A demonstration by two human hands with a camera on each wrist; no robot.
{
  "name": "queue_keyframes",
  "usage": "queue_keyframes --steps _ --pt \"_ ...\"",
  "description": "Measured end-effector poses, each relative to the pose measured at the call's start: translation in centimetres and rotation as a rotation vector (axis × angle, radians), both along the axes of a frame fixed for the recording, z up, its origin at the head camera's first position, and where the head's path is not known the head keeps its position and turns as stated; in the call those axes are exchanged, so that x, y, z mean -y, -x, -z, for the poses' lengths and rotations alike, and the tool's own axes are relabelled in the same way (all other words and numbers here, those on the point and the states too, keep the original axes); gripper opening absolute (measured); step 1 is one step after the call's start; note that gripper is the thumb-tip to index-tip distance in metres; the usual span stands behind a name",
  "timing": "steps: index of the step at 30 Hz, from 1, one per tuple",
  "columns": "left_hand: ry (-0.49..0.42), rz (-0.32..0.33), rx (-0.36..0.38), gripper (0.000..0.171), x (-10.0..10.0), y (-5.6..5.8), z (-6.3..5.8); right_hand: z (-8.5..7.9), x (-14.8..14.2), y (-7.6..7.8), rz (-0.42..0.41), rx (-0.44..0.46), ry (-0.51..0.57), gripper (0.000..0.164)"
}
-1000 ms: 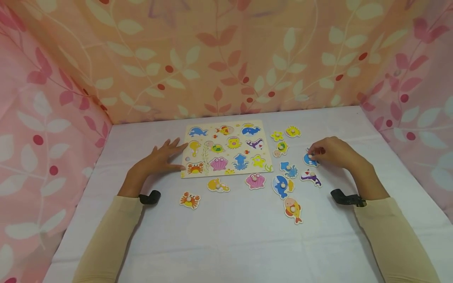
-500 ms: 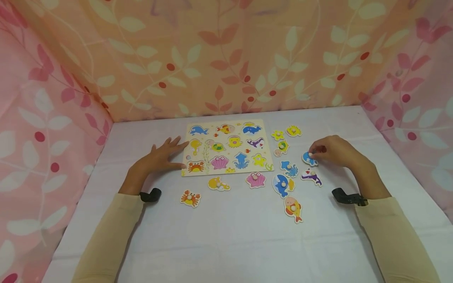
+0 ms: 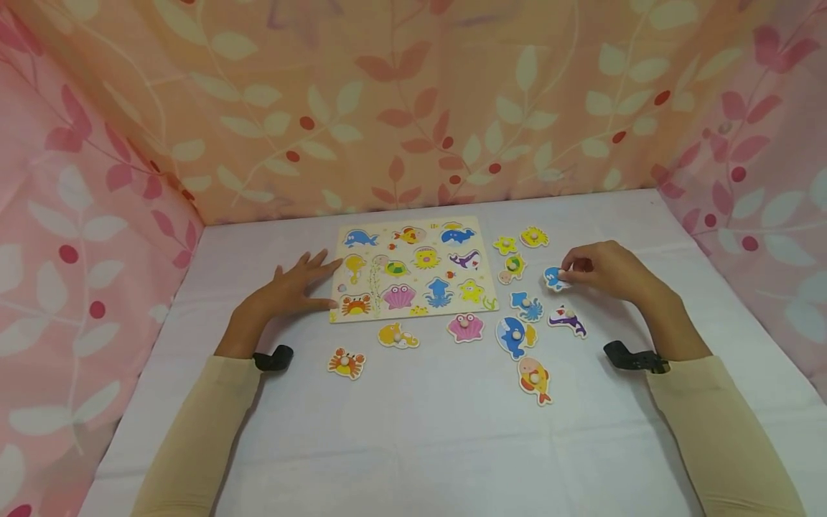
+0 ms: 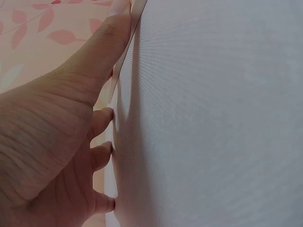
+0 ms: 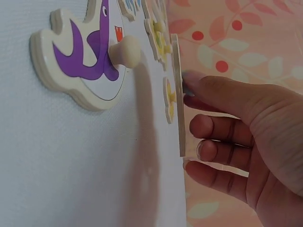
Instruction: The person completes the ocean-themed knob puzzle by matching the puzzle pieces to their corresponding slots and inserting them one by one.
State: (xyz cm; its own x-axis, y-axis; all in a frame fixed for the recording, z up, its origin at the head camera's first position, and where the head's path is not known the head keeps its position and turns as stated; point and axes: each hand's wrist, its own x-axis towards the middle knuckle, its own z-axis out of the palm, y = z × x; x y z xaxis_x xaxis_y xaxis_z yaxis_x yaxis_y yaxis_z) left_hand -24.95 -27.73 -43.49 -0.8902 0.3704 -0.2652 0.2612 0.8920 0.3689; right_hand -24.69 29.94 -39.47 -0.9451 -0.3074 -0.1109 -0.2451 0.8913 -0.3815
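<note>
My right hand (image 3: 607,269) pinches a small blue knobbed puzzle piece (image 3: 553,278) between thumb and finger, right of the board. In the right wrist view, this piece (image 5: 178,99) appears edge-on, raised off the cloth, with the other fingers curled below the thumb. My left hand (image 3: 300,287) has its fingers spread at the left edge of the wooden sea-animal puzzle board (image 3: 413,287); thumb and forefinger touch that edge. The left wrist view shows the thumb along the board's edge and the other fingertips (image 4: 110,150) down on the cloth.
Nearest the right hand lies a purple puzzle piece (image 3: 568,323). Squid (image 3: 527,307), turtle (image 3: 512,268), whale (image 3: 512,337) and fish (image 3: 534,380) pieces are scattered right of the board. Before it lie shell (image 3: 466,329), seahorse (image 3: 398,336) and crab (image 3: 347,364) pieces.
My right hand has lifted the blue puzzle piece and carried it slightly left and away from me, toward the board. The left hand has stayed at the board's edge.
</note>
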Motion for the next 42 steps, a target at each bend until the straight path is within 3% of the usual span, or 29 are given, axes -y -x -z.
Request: queue_keyframes --steps 9,25,37,42 --pt "-0.002 0.006 0.001 0.099 0.1 0.2 0.2 0.7 0.0 0.3 0.038 0.068 -0.013 0.028" --pt "-0.015 0.006 -0.017 0.097 0.2 0.1 0.3 1.1 -0.1 0.3 0.031 0.088 0.023 0.018" --pt "-0.027 0.002 -0.008 0.098 0.3 0.0 0.7 1.8 -0.2 0.3 0.025 0.062 0.029 0.020" --pt "-0.035 0.001 -0.013 0.098 0.2 -0.2 0.5 1.3 0.1 0.0 0.026 0.016 0.017 0.020"
